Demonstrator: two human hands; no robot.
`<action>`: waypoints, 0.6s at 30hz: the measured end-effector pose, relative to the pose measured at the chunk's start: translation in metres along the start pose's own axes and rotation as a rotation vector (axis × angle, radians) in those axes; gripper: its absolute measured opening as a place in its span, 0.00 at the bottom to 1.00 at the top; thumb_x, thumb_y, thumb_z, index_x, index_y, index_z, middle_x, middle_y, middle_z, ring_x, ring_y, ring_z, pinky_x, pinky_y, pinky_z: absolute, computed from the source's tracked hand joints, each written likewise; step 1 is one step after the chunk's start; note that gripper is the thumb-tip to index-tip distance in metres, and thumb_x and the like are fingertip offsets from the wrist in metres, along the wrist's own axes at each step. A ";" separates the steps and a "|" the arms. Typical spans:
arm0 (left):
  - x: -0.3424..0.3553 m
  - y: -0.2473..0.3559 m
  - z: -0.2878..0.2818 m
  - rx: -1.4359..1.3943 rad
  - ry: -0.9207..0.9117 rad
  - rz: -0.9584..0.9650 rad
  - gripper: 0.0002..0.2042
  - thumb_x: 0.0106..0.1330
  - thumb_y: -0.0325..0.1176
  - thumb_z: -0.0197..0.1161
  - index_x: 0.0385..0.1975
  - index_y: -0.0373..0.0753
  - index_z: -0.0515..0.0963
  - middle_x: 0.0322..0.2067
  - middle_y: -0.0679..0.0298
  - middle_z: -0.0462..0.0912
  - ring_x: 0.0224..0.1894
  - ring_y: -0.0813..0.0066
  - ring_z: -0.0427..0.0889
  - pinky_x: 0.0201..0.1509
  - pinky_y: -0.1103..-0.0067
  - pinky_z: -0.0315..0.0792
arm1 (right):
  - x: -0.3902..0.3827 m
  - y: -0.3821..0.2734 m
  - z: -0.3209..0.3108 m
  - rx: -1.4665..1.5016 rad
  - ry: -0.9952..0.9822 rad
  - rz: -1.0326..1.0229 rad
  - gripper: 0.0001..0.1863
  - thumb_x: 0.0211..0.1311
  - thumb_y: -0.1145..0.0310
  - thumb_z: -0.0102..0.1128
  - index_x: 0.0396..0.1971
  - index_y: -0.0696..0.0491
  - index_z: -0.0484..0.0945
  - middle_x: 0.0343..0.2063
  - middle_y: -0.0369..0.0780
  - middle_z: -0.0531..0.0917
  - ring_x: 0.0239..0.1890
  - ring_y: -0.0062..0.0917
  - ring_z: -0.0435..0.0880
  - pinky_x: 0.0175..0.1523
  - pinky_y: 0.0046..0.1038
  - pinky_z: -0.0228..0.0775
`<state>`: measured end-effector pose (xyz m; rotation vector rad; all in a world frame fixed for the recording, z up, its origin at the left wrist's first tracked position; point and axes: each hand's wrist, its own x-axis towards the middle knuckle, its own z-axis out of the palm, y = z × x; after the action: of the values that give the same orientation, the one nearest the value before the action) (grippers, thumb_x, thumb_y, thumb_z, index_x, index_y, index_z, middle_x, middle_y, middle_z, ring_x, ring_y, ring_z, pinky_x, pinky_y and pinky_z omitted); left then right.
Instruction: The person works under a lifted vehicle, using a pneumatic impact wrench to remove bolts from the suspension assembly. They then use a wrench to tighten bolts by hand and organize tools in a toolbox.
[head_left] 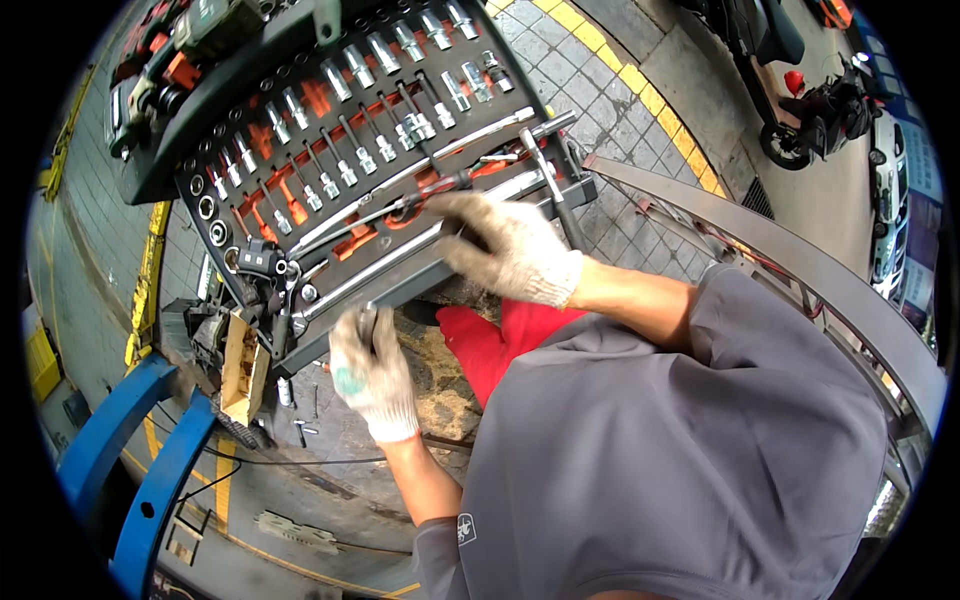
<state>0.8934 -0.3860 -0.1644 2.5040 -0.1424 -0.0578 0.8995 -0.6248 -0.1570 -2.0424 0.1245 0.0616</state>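
Observation:
My left hand (372,375), in a whitish knit glove with a green patch, is closed at the near edge of a drawer of sockets. A small metal piece (368,318) shows between its fingertips; its exact kind is hard to make out. Over the drawer's near right part hovers my right hand (515,248), also gloved, fingers and thumb apart around nothing I can see. Beneath and beyond it, the dark socket tray (350,215) holds rows of chrome sockets (382,52), bit sockets (385,148) and long bars (375,270). A ratchet (545,165) lies at the right end.
Left of the drawer stands an open cardboard box (243,370), with blue metal arms (125,430) nearby. Power tools (190,60) crowd the upper shelf. A curved grey metal rail (780,225) runs along my right. Small loose parts (303,430) lie below the drawer; a motorbike (825,120) stands farther off.

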 end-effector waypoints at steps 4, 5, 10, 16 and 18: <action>0.050 0.012 0.024 0.231 -0.054 0.226 0.15 0.64 0.37 0.70 0.47 0.40 0.78 0.38 0.54 0.83 0.40 0.53 0.83 0.45 0.64 0.76 | 0.008 0.028 -0.049 -0.460 0.196 -0.047 0.30 0.57 0.66 0.69 0.61 0.50 0.73 0.45 0.48 0.82 0.42 0.41 0.86 0.46 0.39 0.80; 0.056 0.014 0.027 0.259 -0.076 0.222 0.15 0.64 0.37 0.69 0.48 0.41 0.78 0.39 0.54 0.83 0.41 0.53 0.83 0.46 0.63 0.76 | 0.008 0.045 -0.054 -0.538 0.243 -0.064 0.30 0.58 0.65 0.69 0.61 0.49 0.72 0.45 0.48 0.82 0.42 0.43 0.85 0.47 0.42 0.79; 0.058 0.015 0.032 0.143 -0.114 0.056 0.15 0.67 0.38 0.66 0.51 0.43 0.77 0.43 0.54 0.84 0.46 0.50 0.84 0.48 0.63 0.77 | 0.014 0.056 -0.068 -0.729 -0.006 0.242 0.36 0.59 0.60 0.67 0.67 0.49 0.65 0.43 0.52 0.80 0.42 0.48 0.85 0.47 0.47 0.79; 0.073 0.007 -0.006 0.177 -0.067 -0.036 0.16 0.77 0.40 0.50 0.59 0.42 0.65 0.50 0.51 0.81 0.49 0.54 0.85 0.48 0.64 0.80 | 0.020 0.079 -0.062 -0.754 -0.059 0.347 0.42 0.61 0.61 0.63 0.74 0.47 0.55 0.46 0.55 0.81 0.40 0.51 0.86 0.45 0.49 0.78; 0.092 -0.014 -0.024 0.210 0.006 -0.196 0.16 0.77 0.42 0.51 0.56 0.39 0.67 0.48 0.51 0.81 0.50 0.55 0.84 0.50 0.65 0.79 | 0.021 0.082 -0.062 -0.727 -0.037 0.317 0.41 0.62 0.63 0.61 0.74 0.47 0.56 0.44 0.56 0.82 0.39 0.51 0.86 0.44 0.49 0.79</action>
<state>0.9882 -0.3713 -0.1544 2.7203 0.1058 -0.1215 0.9099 -0.7186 -0.2028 -2.7244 0.4554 0.3903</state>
